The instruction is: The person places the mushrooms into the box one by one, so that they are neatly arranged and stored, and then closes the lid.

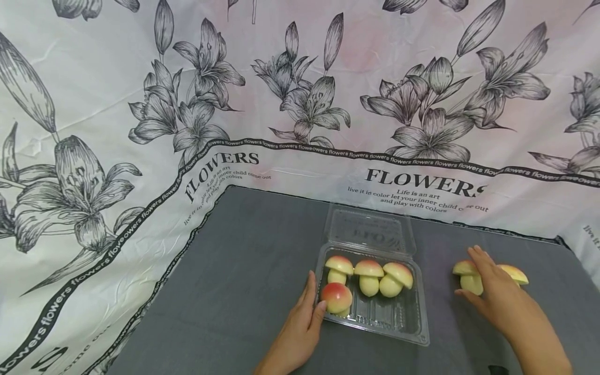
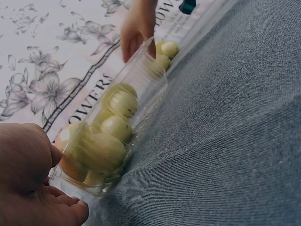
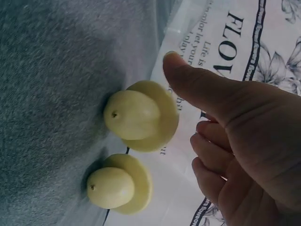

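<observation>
A clear plastic container (image 1: 424, 312) lies on the grey cloth with its lid (image 1: 370, 229) folded back. Inside are several mushroom-shaped pieces with red-yellow caps: a row of three along the back, including the middle one (image 1: 369, 277), and one (image 1: 336, 298) at the front left. My left hand (image 1: 297, 328) pinches the container's left rim between thumb and fingers. Over to the right, my right hand (image 1: 503, 297) hovers by two more mushroom pieces, the nearer (image 3: 134, 115) and the farther (image 3: 113, 186). Its thumb is stretched and its fingers are loosely bent, apart from both.
Grey cloth (image 1: 225, 271) covers the table. Behind and to the left hangs a white sheet (image 1: 300, 172) printed with flowers and lettering. A small dark object (image 1: 498, 370) shows at the bottom edge, near the right forearm.
</observation>
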Demonstrator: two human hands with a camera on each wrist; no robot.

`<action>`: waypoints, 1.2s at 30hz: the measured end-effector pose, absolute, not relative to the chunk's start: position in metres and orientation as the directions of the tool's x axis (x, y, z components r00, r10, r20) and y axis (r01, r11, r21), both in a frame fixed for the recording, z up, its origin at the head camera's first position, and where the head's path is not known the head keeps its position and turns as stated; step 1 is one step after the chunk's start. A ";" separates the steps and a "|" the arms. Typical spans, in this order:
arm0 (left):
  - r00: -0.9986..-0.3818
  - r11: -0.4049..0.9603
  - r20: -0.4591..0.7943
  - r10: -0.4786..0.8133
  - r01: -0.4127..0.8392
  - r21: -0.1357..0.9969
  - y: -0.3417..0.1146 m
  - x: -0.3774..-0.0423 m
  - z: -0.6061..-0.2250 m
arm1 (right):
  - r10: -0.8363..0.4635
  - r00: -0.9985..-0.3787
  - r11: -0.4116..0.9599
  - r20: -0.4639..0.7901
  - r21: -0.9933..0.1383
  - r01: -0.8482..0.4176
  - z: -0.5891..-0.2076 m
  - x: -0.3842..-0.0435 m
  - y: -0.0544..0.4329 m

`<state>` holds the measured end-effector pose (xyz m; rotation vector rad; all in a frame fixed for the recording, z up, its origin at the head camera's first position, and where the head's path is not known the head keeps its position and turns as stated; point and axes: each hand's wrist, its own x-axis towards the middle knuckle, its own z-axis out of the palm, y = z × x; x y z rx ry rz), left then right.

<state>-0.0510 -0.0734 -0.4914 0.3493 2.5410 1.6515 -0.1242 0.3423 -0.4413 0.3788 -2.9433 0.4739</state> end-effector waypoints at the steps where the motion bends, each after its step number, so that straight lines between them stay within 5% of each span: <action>1: -0.969 0.387 0.045 0.241 0.138 0.912 -0.073 -0.051 -0.492 | -0.224 -0.960 0.921 0.166 -0.285 -0.264 -0.443 -0.125 0.344; 36: -0.970 0.385 0.034 0.241 0.127 0.914 -0.074 -0.051 -0.491 | -0.173 -0.985 0.952 0.001 -0.256 -0.168 -0.447 -0.138 0.361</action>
